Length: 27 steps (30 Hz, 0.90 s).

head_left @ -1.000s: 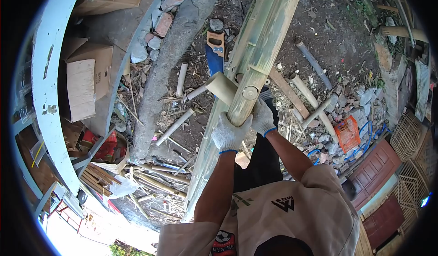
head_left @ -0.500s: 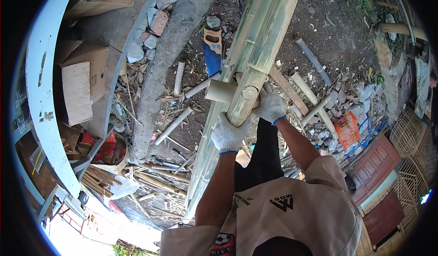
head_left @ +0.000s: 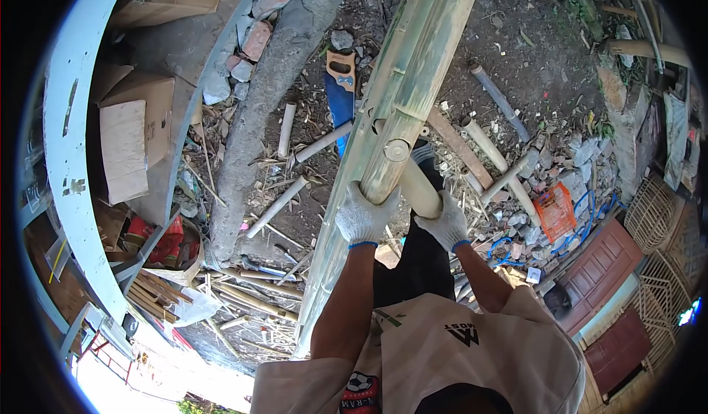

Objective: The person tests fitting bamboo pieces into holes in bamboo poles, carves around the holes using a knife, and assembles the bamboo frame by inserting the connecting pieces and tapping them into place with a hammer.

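Note:
A long greenish bamboo pole point(head_left: 420, 97) runs diagonally up the view, beside another long bamboo length point(head_left: 333, 248) on its left. My left hand point(head_left: 367, 216), in a grey knit glove with a blue cuff, is wrapped round the near end of the pole. A pale round plug or cut end point(head_left: 397, 150) shows on the pole's top, just beyond that hand. My right hand point(head_left: 445, 223), gloved alike, grips the near end of a short thick bamboo piece point(head_left: 420, 190). This piece slants along the pole's right side, its far end partly hidden by the pole.
A handsaw point(head_left: 340, 89) lies left of the pole, near loose bamboo sticks point(head_left: 277, 206). To the right are more bamboo pieces point(head_left: 495, 152), a wooden plank point(head_left: 459, 147), rubble and an orange plastic basket point(head_left: 554, 213). Cardboard boxes point(head_left: 125, 148) stand at the far left.
The short bamboo piece, which jutted out left across the pole, is now on its right side and turned towards me. My right hand has come nearer my body with it; my left stays on the pole.

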### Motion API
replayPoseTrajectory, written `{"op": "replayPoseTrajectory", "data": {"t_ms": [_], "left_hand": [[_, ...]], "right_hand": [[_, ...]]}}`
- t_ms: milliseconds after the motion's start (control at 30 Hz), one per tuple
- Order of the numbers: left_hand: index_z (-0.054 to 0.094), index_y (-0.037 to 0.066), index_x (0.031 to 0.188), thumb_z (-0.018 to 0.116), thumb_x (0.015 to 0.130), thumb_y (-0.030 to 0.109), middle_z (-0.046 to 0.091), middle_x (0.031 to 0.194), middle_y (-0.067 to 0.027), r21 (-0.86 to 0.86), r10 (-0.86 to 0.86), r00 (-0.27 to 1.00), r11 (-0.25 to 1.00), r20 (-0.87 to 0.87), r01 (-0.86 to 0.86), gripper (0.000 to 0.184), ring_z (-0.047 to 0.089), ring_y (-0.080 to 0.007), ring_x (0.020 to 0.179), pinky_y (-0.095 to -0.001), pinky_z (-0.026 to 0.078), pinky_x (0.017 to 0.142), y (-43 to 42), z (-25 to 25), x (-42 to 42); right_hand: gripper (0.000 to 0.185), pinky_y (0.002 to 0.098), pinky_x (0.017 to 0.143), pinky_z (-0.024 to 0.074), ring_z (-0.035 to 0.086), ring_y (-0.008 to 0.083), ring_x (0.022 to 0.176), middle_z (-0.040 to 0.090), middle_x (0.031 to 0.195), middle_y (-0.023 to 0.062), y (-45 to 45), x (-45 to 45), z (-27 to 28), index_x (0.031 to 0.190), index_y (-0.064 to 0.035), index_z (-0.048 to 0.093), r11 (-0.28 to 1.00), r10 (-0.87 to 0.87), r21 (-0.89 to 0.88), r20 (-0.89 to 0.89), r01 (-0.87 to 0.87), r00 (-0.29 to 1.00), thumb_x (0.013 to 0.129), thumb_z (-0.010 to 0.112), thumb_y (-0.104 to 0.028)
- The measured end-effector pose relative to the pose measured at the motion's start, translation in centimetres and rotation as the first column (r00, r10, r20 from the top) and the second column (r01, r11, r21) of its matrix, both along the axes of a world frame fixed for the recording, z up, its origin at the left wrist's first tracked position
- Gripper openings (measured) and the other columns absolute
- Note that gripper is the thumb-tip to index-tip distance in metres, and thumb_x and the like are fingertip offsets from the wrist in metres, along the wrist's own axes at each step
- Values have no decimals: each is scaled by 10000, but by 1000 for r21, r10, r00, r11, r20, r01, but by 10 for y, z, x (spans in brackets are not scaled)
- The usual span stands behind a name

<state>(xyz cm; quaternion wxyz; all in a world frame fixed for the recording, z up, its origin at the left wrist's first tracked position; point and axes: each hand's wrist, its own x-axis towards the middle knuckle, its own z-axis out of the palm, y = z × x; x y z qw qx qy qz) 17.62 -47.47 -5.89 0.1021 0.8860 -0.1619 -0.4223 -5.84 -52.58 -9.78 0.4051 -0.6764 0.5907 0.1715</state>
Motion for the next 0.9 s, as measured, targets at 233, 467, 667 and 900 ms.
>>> {"op": "replayPoseTrajectory", "data": {"t_ms": [233, 467, 667, 900], "left_hand": [[695, 70, 1324, 816, 896, 612, 811, 1127, -205, -221, -162, 986, 961, 38, 167, 701, 784, -448, 1041, -532, 632, 913, 45, -57, -12], [781, 187, 1309, 774, 921, 563, 786, 1289, -112, -19, -273, 959, 961, 83, 275, 539, 741, -357, 1196, -531, 588, 1023, 32, -39, -11], [773, 189, 1324, 788, 921, 550, 778, 1287, -119, -48, -333, 934, 939, 129, 341, 540, 728, -384, 1209, -542, 571, 1046, 52, -67, -25], [756, 201, 1365, 788, 913, 591, 768, 1340, -119, 215, -291, 948, 925, -125, 312, 598, 733, -379, 1211, -558, 572, 1033, 7, -21, -6]], "right_hand": [[814, 507, 940, 603, 726, 379, 1121, 697, 1212, 175, -69, 62, 124, 1402, -80, 579, 917, 304, -335, 233, -217, 924, 728, 950, -350], [947, 512, 923, 589, 702, 371, 1029, 666, 1132, 151, -88, 101, 96, 1468, -83, 540, 712, 666, -329, 34, -621, 745, 696, 943, -457], [933, 518, 951, 577, 699, 370, 1084, 661, 1211, 163, -92, 94, 93, 1427, -70, 574, 759, 633, -271, 95, -591, 769, 678, 956, -476], [961, 513, 949, 551, 688, 378, 1056, 642, 1180, 164, -90, 87, 81, 1430, -58, 578, 767, 610, -276, 34, -579, 792, 663, 964, -489]]}}
